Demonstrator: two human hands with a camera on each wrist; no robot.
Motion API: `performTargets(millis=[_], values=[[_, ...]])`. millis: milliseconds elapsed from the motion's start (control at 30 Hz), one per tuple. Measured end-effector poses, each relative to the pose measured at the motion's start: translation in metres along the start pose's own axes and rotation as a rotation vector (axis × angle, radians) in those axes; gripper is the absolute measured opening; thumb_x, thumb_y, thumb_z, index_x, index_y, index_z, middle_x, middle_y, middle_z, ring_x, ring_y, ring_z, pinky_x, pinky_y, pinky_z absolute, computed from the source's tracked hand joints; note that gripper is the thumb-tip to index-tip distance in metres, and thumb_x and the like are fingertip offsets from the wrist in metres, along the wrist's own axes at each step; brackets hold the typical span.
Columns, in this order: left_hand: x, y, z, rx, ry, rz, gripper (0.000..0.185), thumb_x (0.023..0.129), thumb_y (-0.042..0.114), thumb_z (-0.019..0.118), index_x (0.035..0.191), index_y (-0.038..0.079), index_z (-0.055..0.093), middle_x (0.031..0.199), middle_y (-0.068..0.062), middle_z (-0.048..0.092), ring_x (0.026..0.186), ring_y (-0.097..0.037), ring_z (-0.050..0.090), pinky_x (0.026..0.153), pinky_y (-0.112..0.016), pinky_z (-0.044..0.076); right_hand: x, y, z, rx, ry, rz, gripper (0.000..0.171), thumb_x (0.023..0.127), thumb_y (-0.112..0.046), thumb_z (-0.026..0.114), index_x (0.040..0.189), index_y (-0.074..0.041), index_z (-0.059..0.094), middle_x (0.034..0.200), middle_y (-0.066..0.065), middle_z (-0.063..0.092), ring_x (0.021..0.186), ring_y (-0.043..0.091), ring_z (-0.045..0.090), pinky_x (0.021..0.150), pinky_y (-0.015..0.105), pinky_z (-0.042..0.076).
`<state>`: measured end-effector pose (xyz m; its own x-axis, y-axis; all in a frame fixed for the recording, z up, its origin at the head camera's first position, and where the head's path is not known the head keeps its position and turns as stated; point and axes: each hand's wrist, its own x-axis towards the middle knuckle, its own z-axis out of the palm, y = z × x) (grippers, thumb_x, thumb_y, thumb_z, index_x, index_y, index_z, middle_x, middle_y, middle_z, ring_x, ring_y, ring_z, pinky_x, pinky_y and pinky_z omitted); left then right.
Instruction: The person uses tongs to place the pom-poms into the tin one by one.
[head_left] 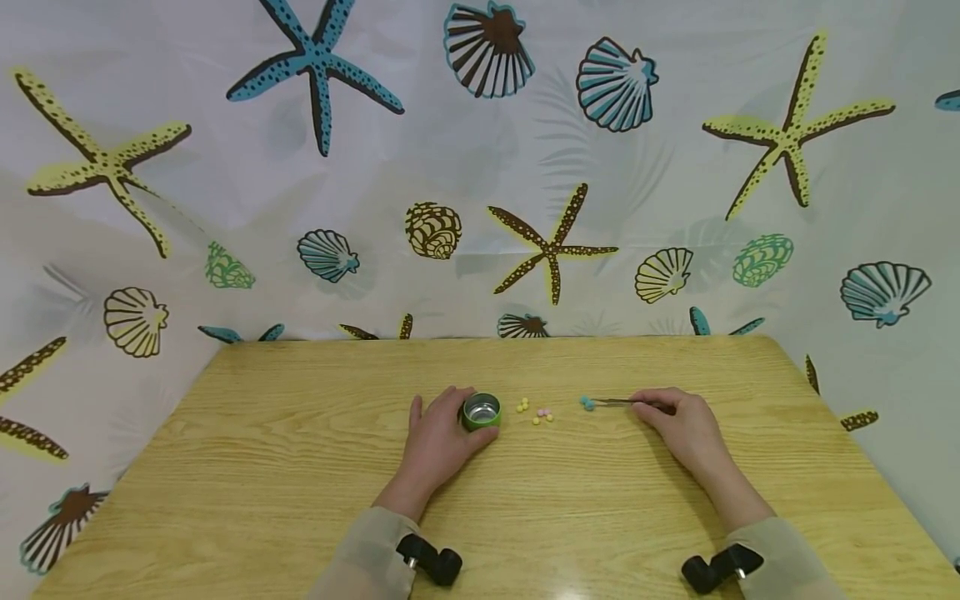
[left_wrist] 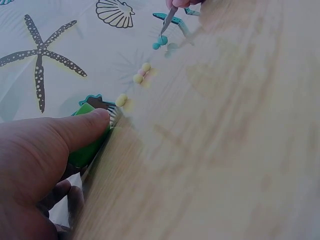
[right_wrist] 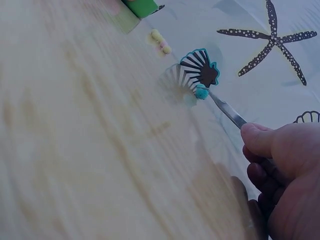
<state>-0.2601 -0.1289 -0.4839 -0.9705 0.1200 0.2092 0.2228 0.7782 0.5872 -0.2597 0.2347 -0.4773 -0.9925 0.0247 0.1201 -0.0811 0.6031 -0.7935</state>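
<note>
The person's left hand wraps its fingers and thumb around a small green tin, which stands upright and open-topped on the wooden table, apparently steadied so it will not slide. The right hand pinches a pair of metal tweezers near their back end, the tool lying low and almost level with the tabletop, its tips pointing towards the tin and reaching a little teal ball; whether the tips actually clamp the ball or only touch it cannot be told. Between the tin and the teal ball lies a loose cluster of yellow and pink balls, near the tin but apart from it, so the tweezers meet the teal ball first on their side. The head view gives the whole layout and shows the tin's shiny inside, which the wrist views do not. The left wrist view shows the thumb pressed flat against the green wall of the tin, with the balls strung out beyond it. The right wrist view shows the thumb and curled fingers gripping the tweezers' shaft and the teal ball at their tip, seen against the shell-printed cloth behind the table
</note>
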Motion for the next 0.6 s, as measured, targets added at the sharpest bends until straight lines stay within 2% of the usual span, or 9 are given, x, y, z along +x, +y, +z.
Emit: performTargets(millis=[400, 600], values=[[-0.0004, 0.0, 0.0001, -0.001, -0.002, -0.006, 0.069, 0.093, 0.032, 0.093, 0.148, 0.0, 0.065, 0.15, -0.02, 0.066, 0.154, -0.041, 0.048, 0.131, -0.071, 0.009, 0.0016, 0.0009, -0.0001, 0.019, -0.004, 0.012, 0.03, 0.109, -0.026, 0.074, 0.133, -0.007, 0.08, 0.137, 0.019, 0.073, 0.132, 0.039, 0.065, 0.111, 0.056, 0.052], [-0.0007, 0.0004, -0.0002, 0.002, -0.003, -0.001, 0.069, 0.094, 0.033, 0.092, 0.148, 0.0, 0.065, 0.15, -0.021, 0.066, 0.154, -0.041, 0.048, 0.131, -0.071, 0.009, 0.0012, -0.0014, -0.0011, 0.069, -0.002, 0.059, 0.032, 0.11, -0.03, 0.073, 0.133, -0.009, 0.08, 0.134, 0.015, 0.075, 0.123, 0.032, 0.067, 0.102, 0.046, 0.052]])
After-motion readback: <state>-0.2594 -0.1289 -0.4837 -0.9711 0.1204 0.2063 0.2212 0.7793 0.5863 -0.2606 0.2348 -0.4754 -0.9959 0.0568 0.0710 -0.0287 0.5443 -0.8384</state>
